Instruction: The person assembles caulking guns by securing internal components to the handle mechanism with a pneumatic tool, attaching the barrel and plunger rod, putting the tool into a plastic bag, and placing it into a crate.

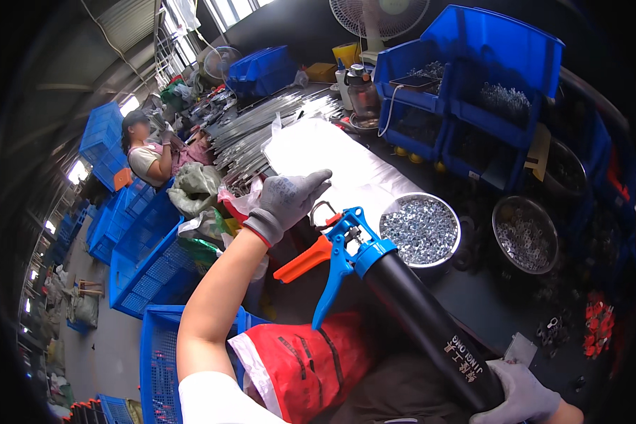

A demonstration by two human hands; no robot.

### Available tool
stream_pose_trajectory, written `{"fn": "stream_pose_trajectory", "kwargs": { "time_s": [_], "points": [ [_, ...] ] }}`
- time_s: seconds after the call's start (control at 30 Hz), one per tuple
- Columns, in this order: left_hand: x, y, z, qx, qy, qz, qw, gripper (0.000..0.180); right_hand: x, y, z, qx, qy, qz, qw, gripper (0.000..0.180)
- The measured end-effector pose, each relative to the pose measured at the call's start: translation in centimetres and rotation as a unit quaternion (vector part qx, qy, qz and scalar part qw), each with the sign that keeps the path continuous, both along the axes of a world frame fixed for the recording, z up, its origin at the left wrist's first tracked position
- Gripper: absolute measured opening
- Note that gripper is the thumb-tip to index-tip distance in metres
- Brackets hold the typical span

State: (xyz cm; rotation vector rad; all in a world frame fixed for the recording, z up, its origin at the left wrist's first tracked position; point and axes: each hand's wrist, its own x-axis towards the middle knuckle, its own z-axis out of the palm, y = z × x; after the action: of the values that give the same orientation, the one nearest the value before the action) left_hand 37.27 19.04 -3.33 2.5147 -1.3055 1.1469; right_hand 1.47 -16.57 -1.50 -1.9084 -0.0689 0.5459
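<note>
A caulking gun (431, 321) lies slantwise before me, with a black barrel, a blue head and trigger, and an orange handle. My right hand (519, 392), in a grey glove, is wrapped round the barrel's lower end. My left hand (290, 201), also gloved, hovers just above the bent metal rod hook (323, 210) at the gun's other end. Its fingers are drawn together, and whether anything is between them is hidden. Beneath the gun a red bag (304, 360) rests near my lap.
A steel bowl of small metal nuts (420, 230) stands beyond the gun, with another bowl of metal parts (524, 234) to its right. Stacked blue bins (487, 106) rise behind. Metal rods (261, 131) lie far left of white sheeting (325, 152). A person (148, 148) sits beyond blue crates (148, 268).
</note>
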Motion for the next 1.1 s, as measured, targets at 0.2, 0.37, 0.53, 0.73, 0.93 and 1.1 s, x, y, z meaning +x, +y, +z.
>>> {"fn": "stream_pose_trajectory", "kwargs": {
  "time_s": [0.2,0.37,0.53,0.73,0.93,1.1],
  "points": [
    [-2.4,-0.2,1.3,0.024,0.052,-0.051,0.997,0.023,1.3,-1.2,-2.3,0.108,0.148,-0.003,0.983,0.075],
    [-6.7,-1.2,3.4,0.071,0.073,-0.049,0.994,0.018,2.9,-0.5,-4.3,0.187,0.174,0.027,0.966,0.076],
    [-6.6,1.4,3.8,0.08,0.013,-0.026,0.996,0.016,-1.5,-4.6,-7.2,0.319,0.219,-0.061,0.92,0.077],
    [-10.2,-1.7,4.8,-0.004,-0.003,-0.089,0.996,0.014,-4.6,-4.6,-6.4,0.48,0.21,-0.158,0.837,0.07],
    [-17.0,-9.0,5.3,-0.029,-0.025,-0.156,0.987,0.012,-4.6,-0.5,-2.6,0.421,0.16,-0.158,0.879,0.069],
    [-18.7,-9.3,8.1,-0.17,0.137,-0.256,0.942,0.042,-5.7,2.6,-4.2,0.076,-0.176,-0.173,0.966,0.074]
  ]
}}
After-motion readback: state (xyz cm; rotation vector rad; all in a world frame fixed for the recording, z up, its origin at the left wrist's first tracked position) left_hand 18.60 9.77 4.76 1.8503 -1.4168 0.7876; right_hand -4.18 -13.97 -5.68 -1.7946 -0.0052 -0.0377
